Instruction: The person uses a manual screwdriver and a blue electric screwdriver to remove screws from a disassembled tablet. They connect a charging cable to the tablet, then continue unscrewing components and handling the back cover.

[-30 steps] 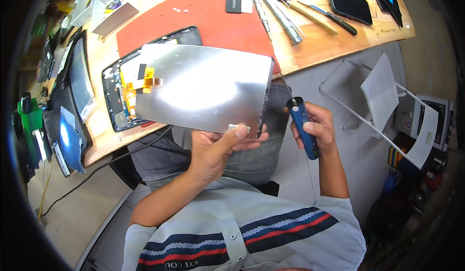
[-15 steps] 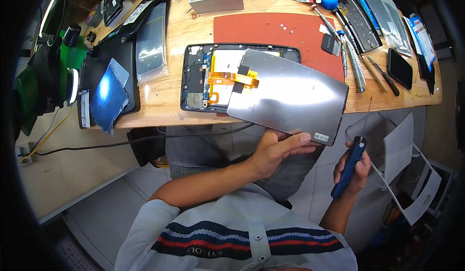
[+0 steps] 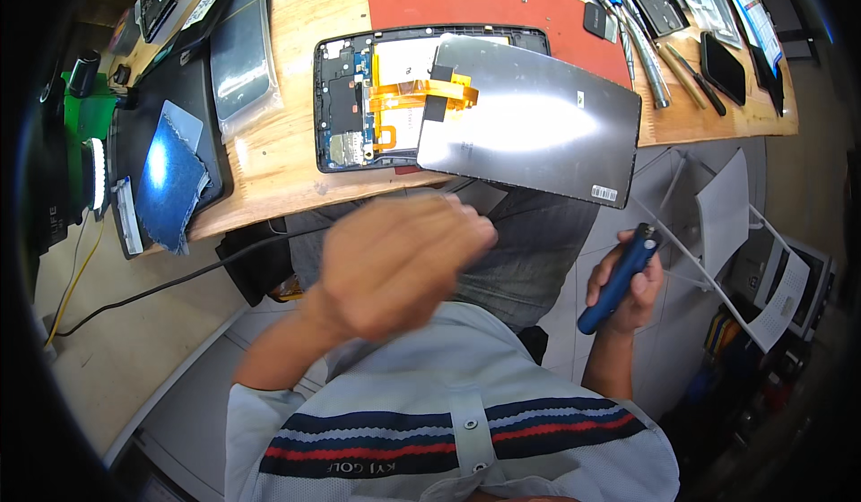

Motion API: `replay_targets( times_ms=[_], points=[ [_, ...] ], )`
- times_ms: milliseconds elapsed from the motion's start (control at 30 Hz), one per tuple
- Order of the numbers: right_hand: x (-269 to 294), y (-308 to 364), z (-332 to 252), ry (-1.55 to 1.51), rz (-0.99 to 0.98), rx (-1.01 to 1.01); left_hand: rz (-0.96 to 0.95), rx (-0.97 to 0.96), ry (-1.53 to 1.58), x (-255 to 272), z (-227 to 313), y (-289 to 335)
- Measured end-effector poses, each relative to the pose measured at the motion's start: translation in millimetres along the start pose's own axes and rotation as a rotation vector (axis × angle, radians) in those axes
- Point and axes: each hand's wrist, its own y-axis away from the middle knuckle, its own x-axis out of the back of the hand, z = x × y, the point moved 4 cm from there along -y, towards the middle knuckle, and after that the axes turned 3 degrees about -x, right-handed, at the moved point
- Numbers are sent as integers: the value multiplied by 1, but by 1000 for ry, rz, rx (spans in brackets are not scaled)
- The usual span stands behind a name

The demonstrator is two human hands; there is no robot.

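In my right hand (image 3: 635, 287) I grip a blue pen-shaped handheld tool (image 3: 619, 280) with a dark tip end, held to the right in front of the table's edge. My left hand (image 3: 404, 255) hangs in the air before my body, blurred by motion, touching neither panel nor table. Beyond it lies an opened tablet body (image 3: 336, 99) with bare circuitry showing. A silver-backed display panel (image 3: 538, 134) rests askew over the body's right part, its near right corner jutting past the table edge. An orange ribbon cable (image 3: 399, 97) bridges the two, with black tape on it.
The red mat (image 3: 430, 0) lies under the work on the wooden table (image 3: 269, 166). To the left are a torn blue film (image 3: 175, 179) and bagged panel (image 3: 240, 54). Screwdrivers (image 3: 647, 67) and a black phone (image 3: 722, 67) sit right. A black cable (image 3: 188, 291) crosses below.
My left hand has let go of the panel's near corner and moved left and toward me. My right hand still holds the blue tool. The view has shifted, so the table appears higher.
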Motion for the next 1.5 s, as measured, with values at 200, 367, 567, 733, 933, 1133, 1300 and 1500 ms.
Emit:
replay_targets(
  times_ms=[200,367,567,733,933,1133,1300,1500],
  points=[
    [-30,28,30,24,-88,-161,-366,15,-338,17,-42,-19],
    [-24,41,40,36,-74,-119,-399,26,-357,4,-44,-23],
    [-22,53,43,92,-19,-213,-185,51,-305,7,-6,-9],
    [-33,42,15,89,-69,-245,-116,-30,41,6,19,54],
    [-73,47,9,165,-493,-477,26,202,-376,72,-29,104],
    [-114,50,23,336,-666,-577,-29,432,-239,88,-68,79],
    [-128,36,9,563,-785,-500,-101,306,-146,78,-91,37],
    [-122,0,-75,573,-366,-310,25,316,-234,75,-87,36]
  ],
)
